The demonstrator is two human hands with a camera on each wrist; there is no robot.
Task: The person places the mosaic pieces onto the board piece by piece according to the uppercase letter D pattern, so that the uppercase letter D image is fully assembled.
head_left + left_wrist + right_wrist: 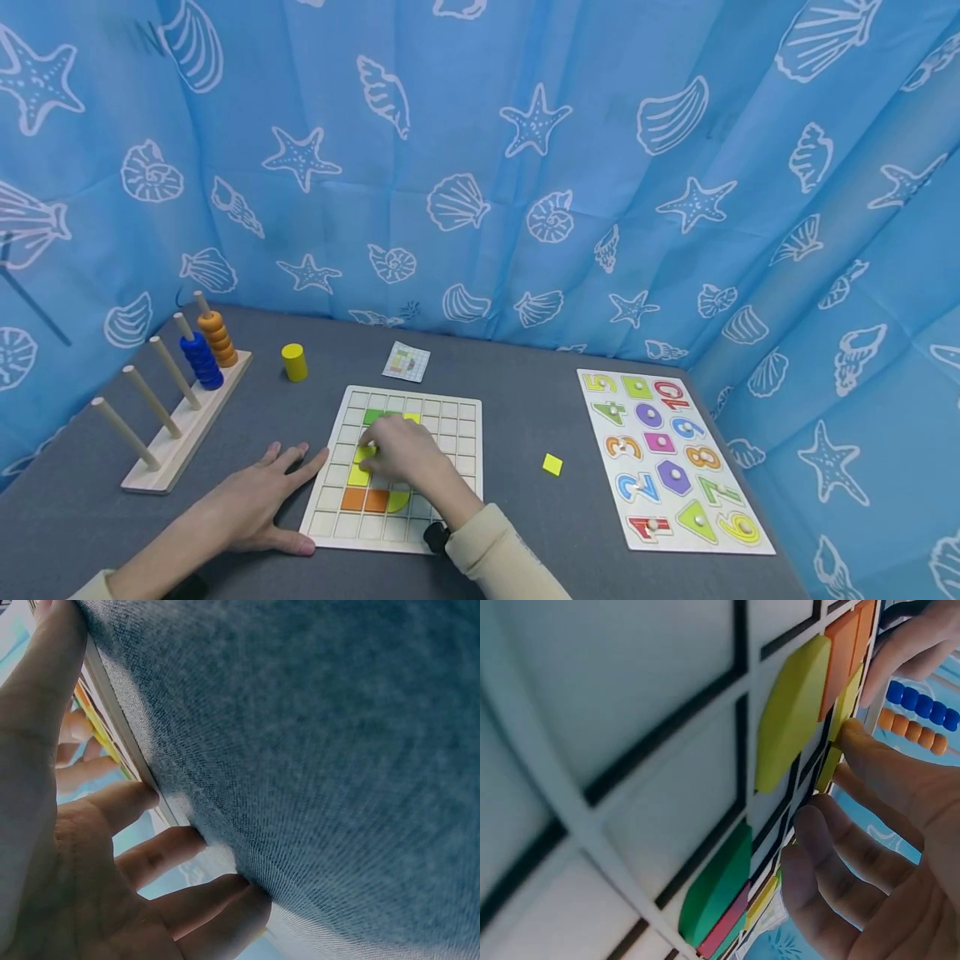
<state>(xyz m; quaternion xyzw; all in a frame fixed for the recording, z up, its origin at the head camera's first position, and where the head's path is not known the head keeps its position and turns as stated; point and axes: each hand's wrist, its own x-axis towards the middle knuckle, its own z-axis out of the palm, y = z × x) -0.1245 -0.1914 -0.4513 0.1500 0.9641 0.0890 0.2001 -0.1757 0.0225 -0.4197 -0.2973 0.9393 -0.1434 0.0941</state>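
Note:
A white grid board (467, 492) lies on the table with coloured tiles set in its squares. My right hand (407, 450) reaches over the board's middle, its thumb and index finger pinching a yellow square tile (828, 769) in the left part of the grid. Directly nearer me sits another yellow tile (358, 476), above a row of two orange tiles (364, 500) and a rounded yellow-green piece (398, 502). Green tiles (372, 416) show at the far side, partly covered by the hand. My left hand (258, 504) rests with spread fingers along the board's left edge, thumb at the near corner.
A loose yellow square (552, 464) lies right of the board. Beyond it is a number-and-shape puzzle (637, 450). At the left stands a peg rack (176, 433) with blue and orange beads. A yellow cylinder (295, 362) and a pattern card (406, 362) are behind the board.

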